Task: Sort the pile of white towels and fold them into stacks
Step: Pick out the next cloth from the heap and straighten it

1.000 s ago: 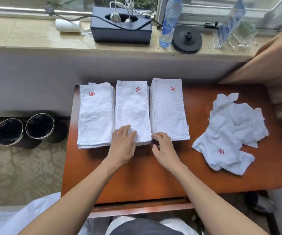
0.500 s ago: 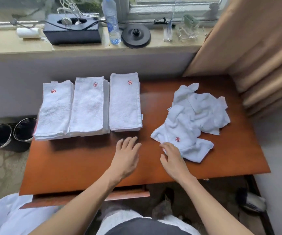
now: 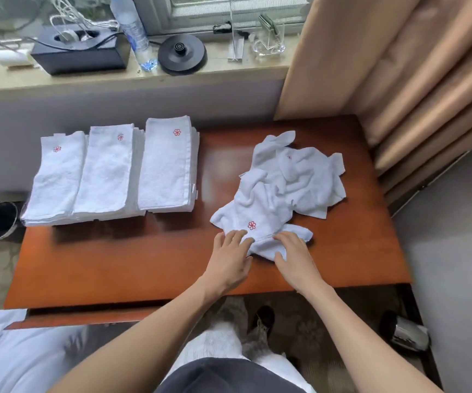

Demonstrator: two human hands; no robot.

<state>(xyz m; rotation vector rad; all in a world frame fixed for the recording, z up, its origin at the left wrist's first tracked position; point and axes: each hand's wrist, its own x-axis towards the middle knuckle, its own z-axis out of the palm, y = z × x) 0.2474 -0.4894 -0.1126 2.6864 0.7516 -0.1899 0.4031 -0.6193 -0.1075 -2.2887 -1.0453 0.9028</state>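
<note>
fluffy terry-cloth towels (image 3: 291, 180) (matt), glossy polished wood table (image 3: 132, 259)

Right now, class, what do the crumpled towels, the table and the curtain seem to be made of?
The crumpled towels look like white terry cotton: matte, fuzzy nap, soft creases, red stitched flower. The table seems wood or veneer, reddish-brown, glossy: it mirrors light. The curtain appears woven fabric with slight sheen, hanging in soft folds.

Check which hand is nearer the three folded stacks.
Left. The left hand touches the loose towel pile's near edge on the side toward the folded stacks; the right hand touches the same edge, farther from them.
</note>
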